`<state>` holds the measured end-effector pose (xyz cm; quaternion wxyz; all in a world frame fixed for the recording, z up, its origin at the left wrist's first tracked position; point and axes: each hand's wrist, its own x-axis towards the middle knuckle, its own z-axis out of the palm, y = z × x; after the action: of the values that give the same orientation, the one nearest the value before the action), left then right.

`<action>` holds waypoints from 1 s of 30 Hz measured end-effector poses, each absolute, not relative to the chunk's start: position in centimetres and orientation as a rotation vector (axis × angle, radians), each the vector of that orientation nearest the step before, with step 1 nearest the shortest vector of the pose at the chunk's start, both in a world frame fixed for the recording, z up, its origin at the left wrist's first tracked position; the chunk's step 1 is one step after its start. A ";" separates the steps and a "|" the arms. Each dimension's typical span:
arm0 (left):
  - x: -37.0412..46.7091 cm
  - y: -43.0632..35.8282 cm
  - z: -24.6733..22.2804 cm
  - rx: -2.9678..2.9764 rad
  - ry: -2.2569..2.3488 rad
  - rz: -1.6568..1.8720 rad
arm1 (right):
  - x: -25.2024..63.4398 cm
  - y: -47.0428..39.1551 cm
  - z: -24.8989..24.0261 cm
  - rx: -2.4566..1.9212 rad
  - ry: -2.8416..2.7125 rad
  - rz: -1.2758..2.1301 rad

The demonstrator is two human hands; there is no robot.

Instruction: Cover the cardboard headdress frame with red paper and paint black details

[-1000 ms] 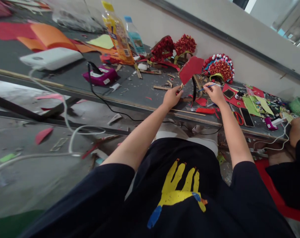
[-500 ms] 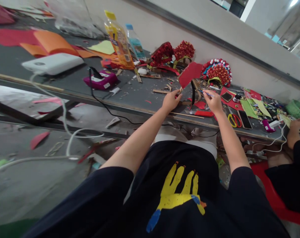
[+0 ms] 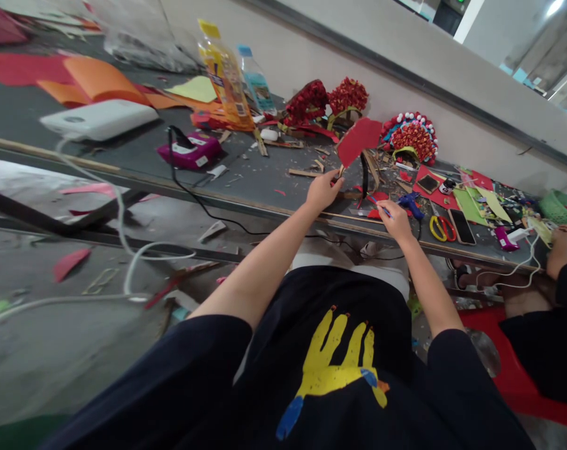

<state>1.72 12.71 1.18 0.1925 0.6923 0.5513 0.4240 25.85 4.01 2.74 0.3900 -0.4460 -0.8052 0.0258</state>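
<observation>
My left hand pinches the lower end of a red card piece by a thin pale stick, holding it upright above the table. A curved black strip hangs just right of the card; what it is attached to I cannot make out. In my right hand is a thin blue pen-like stick, its tip pointing left over red scraps near the table's front edge. Right beside that hand lies a blue glue gun. Yellow-and-red-handled scissors are a little further right.
Red beaded headpieces stand along the wall. Bottles, a purple pack and a white power bank are to the left. A phone lies right. Cables hang off the front edge; another person's hand is far right.
My right hand has moved down and toward me with the blue stick, away from the red card, and the glue gun has come into sight. My left hand has stayed in place.
</observation>
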 end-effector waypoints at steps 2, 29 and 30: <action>1.7 12.8 1.0 1.931 1.543 1.203 | 26.1 3.7 2.5 -1.148 -2.062 0.092; 1.7 12.6 1.4 1.947 1.572 1.159 | 25.6 8.3 8.4 -1.103 -2.022 -0.064; 1.7 12.6 1.4 1.944 1.571 1.157 | 25.6 8.0 7.9 -1.109 -2.024 -0.052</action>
<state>1.73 12.57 1.38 0.1927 0.6927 0.5597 0.4121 25.59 7.97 7.91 0.4045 -0.4394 -0.8018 -0.0206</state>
